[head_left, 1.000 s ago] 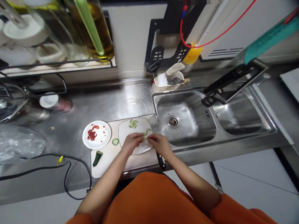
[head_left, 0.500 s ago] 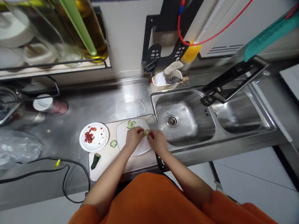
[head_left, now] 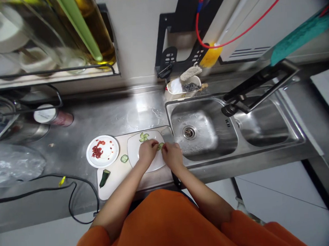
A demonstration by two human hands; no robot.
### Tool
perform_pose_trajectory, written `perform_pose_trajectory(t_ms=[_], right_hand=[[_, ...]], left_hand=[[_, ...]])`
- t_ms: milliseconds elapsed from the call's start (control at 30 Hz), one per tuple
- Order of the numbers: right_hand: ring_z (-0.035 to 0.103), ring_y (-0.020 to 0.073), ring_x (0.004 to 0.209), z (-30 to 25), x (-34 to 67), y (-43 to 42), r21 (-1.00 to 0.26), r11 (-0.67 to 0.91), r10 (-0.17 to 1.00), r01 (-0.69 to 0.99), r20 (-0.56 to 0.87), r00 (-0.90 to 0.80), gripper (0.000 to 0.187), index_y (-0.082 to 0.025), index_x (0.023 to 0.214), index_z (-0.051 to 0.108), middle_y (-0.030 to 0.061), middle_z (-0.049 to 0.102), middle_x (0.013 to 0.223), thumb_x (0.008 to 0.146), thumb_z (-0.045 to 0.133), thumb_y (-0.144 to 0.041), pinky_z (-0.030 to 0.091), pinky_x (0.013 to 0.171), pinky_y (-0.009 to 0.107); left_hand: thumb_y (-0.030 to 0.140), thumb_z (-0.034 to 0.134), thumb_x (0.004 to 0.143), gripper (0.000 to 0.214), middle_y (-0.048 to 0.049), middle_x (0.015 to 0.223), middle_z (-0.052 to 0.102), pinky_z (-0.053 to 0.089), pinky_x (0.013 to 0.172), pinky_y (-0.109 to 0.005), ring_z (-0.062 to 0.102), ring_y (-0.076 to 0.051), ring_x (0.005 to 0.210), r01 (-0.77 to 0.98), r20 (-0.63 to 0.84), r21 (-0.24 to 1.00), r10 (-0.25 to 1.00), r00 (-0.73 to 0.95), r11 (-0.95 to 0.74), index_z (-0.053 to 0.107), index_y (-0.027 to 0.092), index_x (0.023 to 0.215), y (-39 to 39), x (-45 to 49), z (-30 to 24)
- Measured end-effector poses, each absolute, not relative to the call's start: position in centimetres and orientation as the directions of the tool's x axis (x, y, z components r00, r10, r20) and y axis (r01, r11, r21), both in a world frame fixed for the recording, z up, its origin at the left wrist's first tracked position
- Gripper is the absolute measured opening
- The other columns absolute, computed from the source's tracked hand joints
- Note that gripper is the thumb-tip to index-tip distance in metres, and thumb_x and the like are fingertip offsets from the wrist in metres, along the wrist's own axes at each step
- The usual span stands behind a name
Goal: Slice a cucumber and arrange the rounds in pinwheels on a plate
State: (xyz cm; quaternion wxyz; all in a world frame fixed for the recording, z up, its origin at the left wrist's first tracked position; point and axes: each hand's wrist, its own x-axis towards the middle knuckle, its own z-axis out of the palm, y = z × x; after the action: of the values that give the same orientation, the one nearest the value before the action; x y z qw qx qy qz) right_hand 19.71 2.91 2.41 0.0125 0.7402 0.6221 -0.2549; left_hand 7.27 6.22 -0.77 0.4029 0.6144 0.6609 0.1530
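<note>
Over a white square plate (head_left: pixel 133 151), my left hand (head_left: pixel 147 152) and my right hand (head_left: pixel 173 156) meet at the fingertips. Between them are small cucumber slices (head_left: pixel 160 146), pinched by both hands. More cucumber slices (head_left: pixel 143 137) lie in a fanned group at the plate's far edge. Left of the plate, a stack of cucumber slices (head_left: pixel 124 159) rests on the pale cutting board (head_left: pixel 116 185). A dark green cucumber piece (head_left: pixel 104 178) lies near the board's left edge. A round white plate (head_left: pixel 91 160) with chopped red pieces overlaps the board's upper left corner.
To the right is a double steel sink (head_left: pixel 210 135) with a black faucet (head_left: pixel 251 91). A sponge holder (head_left: pixel 183 94) stands behind it. At left are a black cable (head_left: pixel 46 187), a plastic bag (head_left: pixel 13 162) and a lidded jar (head_left: pixel 54 116). A bottle rack (head_left: pixel 53 78) overhangs the counter.
My right hand has shifted very slightly left, nearer my left fingertips. Both hands still pinch the cucumber slices. The camera view has moved a little.
</note>
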Motion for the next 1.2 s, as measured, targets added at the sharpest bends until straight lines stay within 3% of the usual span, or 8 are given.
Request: perform_pose_trajectory(t_ms=[433, 767, 1033, 1200], right_hand=[[0.046, 0.0249, 0.102, 2.6, 19.0, 3.0, -0.195, -0.179, 0.906, 0.964, -0.415, 0.084, 0.023, -0.019, 0.098, 0.061, 0.0096, 0.064, 0.092, 0.092, 0.04, -0.029, 0.034, 0.075, 0.033], [0.044, 0.025, 0.101, 2.5, 20.3, 1.9, -0.207, -0.034, 0.932, 0.978, -0.36, -0.044, 0.024, -0.021, 0.092, 0.066, 0.0096, 0.064, 0.095, 0.093, 0.043, -0.03, 0.03, 0.071, 0.031], [0.043, 0.0244, 0.099, 2.0, 20.2, 1.5, -0.209, -0.011, 0.948, 0.978, -0.312, -0.056, 0.023, -0.021, 0.091, 0.066, 0.0079, 0.064, 0.095, 0.092, 0.045, -0.03, 0.026, 0.066, 0.031], [0.043, 0.0249, 0.099, 2.1, 20.7, 1.7, -0.231, -0.02, 0.957, 0.973, -0.287, -0.048, 0.026, -0.023, 0.101, 0.066, 0.0082, 0.063, 0.096, 0.093, 0.042, -0.031, 0.027, 0.068, 0.031]], left_hand=[[0.026, 0.058, 0.081, 0.012, -0.0014, 0.085, 0.069, 0.042, 0.075, -0.025, 0.06, -0.014, 0.08, 0.723, -0.376, 0.659, 0.924, 0.076, 0.208, 0.068, 0.022, 0.086, 6.2, 7.6, -0.7], [0.027, 0.057, 0.082, 0.011, -0.0016, 0.084, 0.068, 0.042, 0.074, -0.025, 0.06, -0.014, 0.079, 0.717, -0.397, 0.655, 0.916, 0.058, 0.238, 0.066, 0.021, 0.087, 6.0, 7.7, -0.4], [0.031, 0.054, 0.085, 0.015, -0.0038, 0.083, 0.064, 0.042, 0.074, -0.027, 0.057, -0.016, 0.08, 0.772, -0.321, 0.608, 0.947, 0.027, 0.184, 0.061, 0.018, 0.088, 5.5, 7.4, -0.2], [0.027, 0.049, 0.087, 0.018, -0.0065, 0.096, 0.062, 0.043, 0.079, -0.027, 0.057, -0.017, 0.09, 0.802, -0.252, 0.588, 0.966, 0.056, 0.107, 0.064, 0.02, 0.093, 4.1, 6.3, -0.5]])
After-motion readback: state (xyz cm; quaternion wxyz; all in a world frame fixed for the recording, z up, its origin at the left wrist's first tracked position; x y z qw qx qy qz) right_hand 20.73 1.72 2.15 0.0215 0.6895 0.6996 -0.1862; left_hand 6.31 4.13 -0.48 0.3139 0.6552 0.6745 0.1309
